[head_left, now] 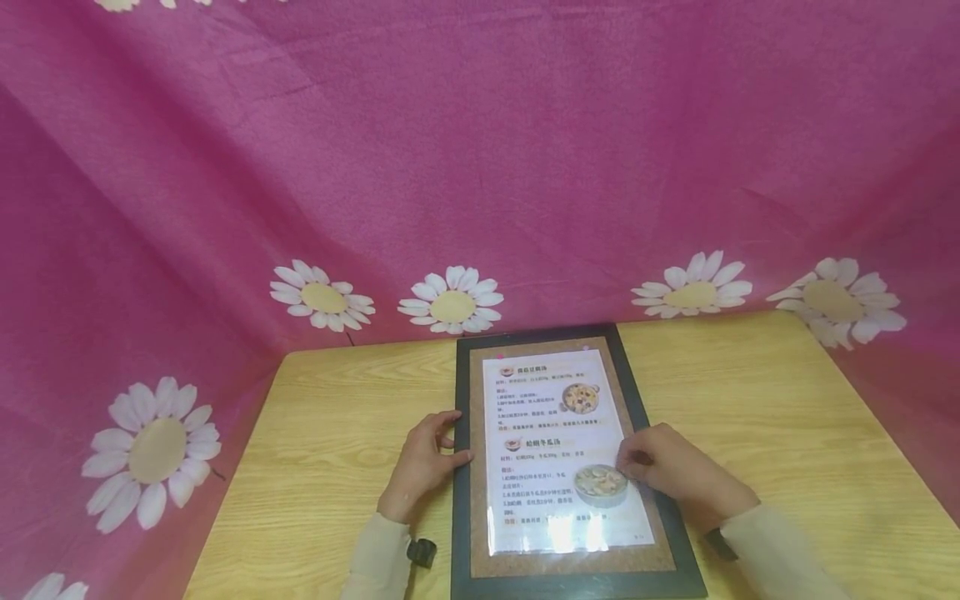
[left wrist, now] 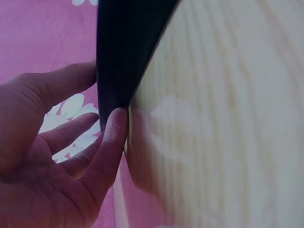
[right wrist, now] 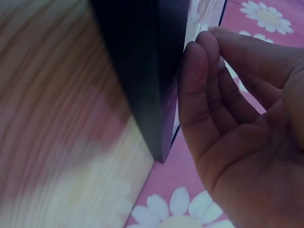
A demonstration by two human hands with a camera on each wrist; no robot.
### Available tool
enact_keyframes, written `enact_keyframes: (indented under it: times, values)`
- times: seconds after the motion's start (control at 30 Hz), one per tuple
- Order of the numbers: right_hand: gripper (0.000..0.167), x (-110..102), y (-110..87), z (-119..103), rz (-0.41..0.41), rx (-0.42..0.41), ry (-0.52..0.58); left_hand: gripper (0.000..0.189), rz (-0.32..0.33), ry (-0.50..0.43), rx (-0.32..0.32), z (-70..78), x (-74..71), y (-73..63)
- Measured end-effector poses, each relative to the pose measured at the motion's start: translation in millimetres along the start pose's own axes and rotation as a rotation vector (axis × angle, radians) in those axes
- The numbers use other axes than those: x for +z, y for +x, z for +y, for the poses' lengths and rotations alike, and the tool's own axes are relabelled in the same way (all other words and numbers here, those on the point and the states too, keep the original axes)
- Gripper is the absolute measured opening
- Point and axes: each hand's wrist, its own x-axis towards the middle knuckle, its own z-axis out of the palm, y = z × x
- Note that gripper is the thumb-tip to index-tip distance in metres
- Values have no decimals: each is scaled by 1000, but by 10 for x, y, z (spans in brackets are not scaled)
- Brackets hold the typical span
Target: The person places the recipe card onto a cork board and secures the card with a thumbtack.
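Note:
A dark-framed cork board [head_left: 573, 564] lies on the wooden table, with a laminated recipe sheet [head_left: 547, 454] on it. The sheet carries printed Chinese text and two food pictures. Along the board's left edge, my left hand [head_left: 422, 461] holds the frame, its thumb and fingers against the border; the left wrist view shows the dark frame [left wrist: 124, 52] from the side. My right hand [head_left: 678, 468] is at the sheet's right edge, thumb and fingertips drawn together. In the right wrist view those fingertips [right wrist: 195, 59] meet beside the frame; whatever may lie between them is hidden.
A pink pushpin [head_left: 479, 357] sits at the sheet's upper left corner, and a pale pin [head_left: 586, 348] at the upper right. Pink cloth [head_left: 525, 167] with daisies rises behind and beside the table [head_left: 300, 467]. Light glares off the sheet's lower part.

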Motion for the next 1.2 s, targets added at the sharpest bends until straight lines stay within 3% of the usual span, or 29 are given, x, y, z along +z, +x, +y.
enact_keyframes:
  times: [0.23,0.47,0.77,1.2]
  values:
    - [11,146,66,-129,-23,-44,-4,65,3,12,3,-9,6,-5]
    - [19,360,144,-279,-34,-148,-10,65,1,0,-1,2,6,4]
    - [31,623,201,-624,-67,-111,-12,65,10,2,-2,9,5,-12]
    - [25,891,314,-1038,-222,-196,-8,65,8,0,2,-13,8,-1]
